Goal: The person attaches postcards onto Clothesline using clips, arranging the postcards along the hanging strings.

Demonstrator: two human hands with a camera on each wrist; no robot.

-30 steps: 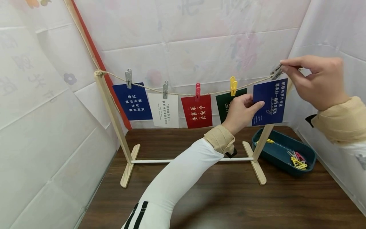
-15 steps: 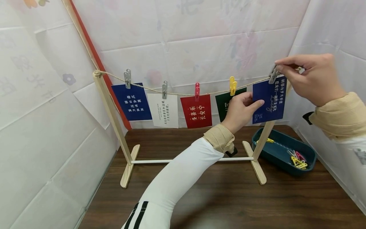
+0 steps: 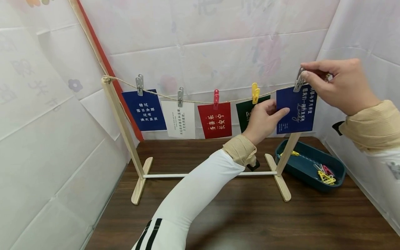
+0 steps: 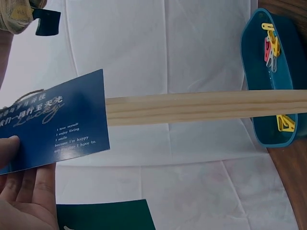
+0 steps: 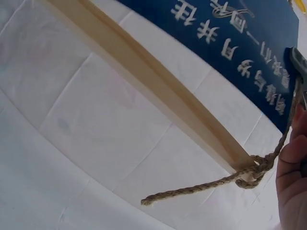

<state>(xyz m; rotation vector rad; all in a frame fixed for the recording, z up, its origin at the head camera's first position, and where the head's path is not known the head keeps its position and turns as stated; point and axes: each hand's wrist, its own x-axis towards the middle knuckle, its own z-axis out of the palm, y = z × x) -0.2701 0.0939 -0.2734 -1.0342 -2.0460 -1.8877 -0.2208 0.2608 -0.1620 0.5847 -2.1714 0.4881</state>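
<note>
My left hand (image 3: 261, 119) pinches the left edge of a blue card (image 3: 295, 113) with white writing, thumb in front and fingers behind. A grey clothespin (image 3: 299, 80) sits over the card's top edge at the rope (image 3: 231, 102), and my right hand (image 3: 342, 83) holds its upper end between thumb and fingers. In the right wrist view the grey clothespin (image 5: 298, 62) is at the card's edge beside the rope. Just left of my left hand, a dark green card (image 3: 243, 113) hangs from a yellow clothespin (image 3: 255, 93), partly hidden by that hand.
Along the rope hang a red card (image 3: 215, 121), a white card (image 3: 179, 119) and another blue card (image 3: 144, 113), each under a clothespin. A wooden stand (image 3: 125, 128) carries the rope. Behind its right foot lies a teal tray (image 3: 307, 170) with loose clothespins.
My right hand has moved left and slightly up, bringing the grey clothespin from beside the blue card's upper right corner onto its top edge. The card has shifted slightly right; my left hand stays nearly still.
</note>
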